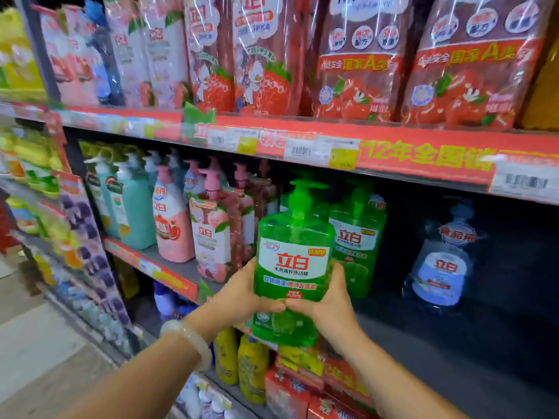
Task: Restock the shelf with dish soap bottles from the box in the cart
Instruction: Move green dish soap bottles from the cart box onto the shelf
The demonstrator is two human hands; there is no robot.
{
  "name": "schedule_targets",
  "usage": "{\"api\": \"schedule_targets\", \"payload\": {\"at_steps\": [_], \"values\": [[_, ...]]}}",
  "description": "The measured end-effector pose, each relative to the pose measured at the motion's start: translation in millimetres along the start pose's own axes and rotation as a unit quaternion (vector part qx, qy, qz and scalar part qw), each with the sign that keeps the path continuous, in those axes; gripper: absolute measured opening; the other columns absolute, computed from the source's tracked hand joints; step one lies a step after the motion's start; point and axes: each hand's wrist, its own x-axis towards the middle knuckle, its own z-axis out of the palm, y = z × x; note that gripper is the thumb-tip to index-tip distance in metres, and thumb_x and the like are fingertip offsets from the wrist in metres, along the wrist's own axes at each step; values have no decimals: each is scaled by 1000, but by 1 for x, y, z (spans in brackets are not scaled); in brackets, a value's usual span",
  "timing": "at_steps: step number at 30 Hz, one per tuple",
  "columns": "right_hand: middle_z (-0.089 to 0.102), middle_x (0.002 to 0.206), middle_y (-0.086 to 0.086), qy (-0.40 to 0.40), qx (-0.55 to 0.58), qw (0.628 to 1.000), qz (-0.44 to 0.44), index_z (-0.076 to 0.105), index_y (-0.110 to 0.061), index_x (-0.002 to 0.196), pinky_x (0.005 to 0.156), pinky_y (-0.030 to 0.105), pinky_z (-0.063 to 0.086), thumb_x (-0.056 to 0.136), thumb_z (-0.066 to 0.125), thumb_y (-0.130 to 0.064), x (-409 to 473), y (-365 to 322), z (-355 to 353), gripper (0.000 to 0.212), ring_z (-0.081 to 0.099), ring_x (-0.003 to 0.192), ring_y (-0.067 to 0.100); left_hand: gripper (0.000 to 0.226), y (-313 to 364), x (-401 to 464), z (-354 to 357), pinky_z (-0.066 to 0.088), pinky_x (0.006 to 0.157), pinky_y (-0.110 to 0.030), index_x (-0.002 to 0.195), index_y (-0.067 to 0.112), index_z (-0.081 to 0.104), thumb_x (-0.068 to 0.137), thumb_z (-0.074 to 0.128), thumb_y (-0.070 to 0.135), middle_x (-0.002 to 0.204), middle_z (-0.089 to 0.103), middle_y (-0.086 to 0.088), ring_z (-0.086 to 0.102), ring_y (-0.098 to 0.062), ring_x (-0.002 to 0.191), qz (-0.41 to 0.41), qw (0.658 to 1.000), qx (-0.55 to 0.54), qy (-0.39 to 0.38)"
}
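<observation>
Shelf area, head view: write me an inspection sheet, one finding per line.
Surface: dark middle shelf, bare stretch on the right.
Job's things: green dish soap bottle held upright; more green bottles already shelved behind it.
Clutter: pink pump bottles, blue bottle further right.
Grippers: left hand and right hand grip the held bottle's lower sides.
Cables: nothing seen.
Surroundings: strawberry refill packs above; yellow bottles below.

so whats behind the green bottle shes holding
Behind the held green dish soap bottle, gripped by both hands, stands another green bottle on the shelf. Anything directly behind is covered.
</observation>
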Motion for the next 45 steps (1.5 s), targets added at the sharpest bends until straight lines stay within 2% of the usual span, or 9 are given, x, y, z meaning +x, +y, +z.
{"api": "schedule_targets", "payload": {"at_steps": [5, 9, 17, 23, 31, 36, 38, 43, 45], "values": [[56, 97, -21, 34, -14, 999, 6, 29, -31, 116, 67, -1, 43, 57, 83, 6, 51, 30, 21, 89, 55, 85, -12, 74, -30, 60, -8, 51, 64, -8, 121, 18, 44, 62, 78, -11, 98, 65, 14, 63, 13, 81, -7, 1000, -14, -11], [57, 95, -21, 65, -29, 997, 8, 27, -31, 120, 65, -5, 40, 57, 83, 6, 74, 46, 35, 92, 55, 84, -24, 79, -52, 93, -19, 48, 65, -5, 125, 16, 43, 60, 82, -5, 100, 63, 17, 60, 18, 84, -2, 999, -1, -32], [56, 124, -4, 74, -130, 988, 23, 39, -9, 137, 80, -1, 36, 70, 81, -16, 94, 59, 44, 79, 55, 114, 9, 83, -72, 133, -23, 47, 79, -6, 132, 6, 39, 61, 79, -10, 111, 62, 8, 60, -2, 103, 39, 996, -20, -76], [62, 110, -5, 93, -134, 983, 86, 40, -4, 136, 70, -2, 39, 75, 77, -16, 99, 58, 52, 72, 58, 99, 6, 76, -76, 148, -27, 45, 80, -3, 128, 10, 38, 66, 76, -11, 121, 58, -6, 56, -12, 109, 63, 991, -33, -113], [62, 122, 7, 98, -73, 981, 150, 23, -10, 141, 92, 38, 53, 78, 72, -4, 108, 54, 53, 80, 60, 112, 22, 84, -81, 158, -27, 46, 73, -1, 134, 18, 31, 68, 78, -3, 107, 58, 14, 56, 2, 97, 74, 986, -52, -140], [63, 108, -8, 92, -68, 979, 166, 24, -15, 140, 67, 15, 53, 78, 73, -6, 107, 54, 54, 80, 62, 94, 2, 79, -85, 163, -27, 50, 72, -8, 123, 28, 34, 66, 79, -1, 103, 58, 19, 55, 11, 91, 65, 985, -60, -152], [63, 109, -8, 96, -70, 979, 168, 25, -15, 140, 69, 15, 53, 78, 74, -7, 107, 54, 54, 79, 62, 96, 4, 79, -85, 163, -29, 49, 70, -6, 125, 28, 34, 67, 80, 2, 101, 57, 23, 55, 11, 90, 60, 985, -54, -155], [64, 104, -9, 100, -74, 976, 180, 29, -15, 137, 65, 13, 52, 78, 74, -8, 106, 49, 56, 75, 62, 90, 0, 82, -79, 160, -31, 45, 75, -8, 134, 18, 34, 68, 80, 3, 106, 59, 13, 57, -5, 98, 42, 986, -44, -156], [64, 101, -11, 105, -76, 974, 183, 29, -14, 138, 62, 12, 51, 79, 73, -8, 105, 47, 57, 74, 62, 86, -1, 79, -76, 156, -30, 47, 86, -22, 135, 13, 36, 70, 78, 2, 116, 61, 1, 58, -15, 106, 36, 988, -40, -148]]}}
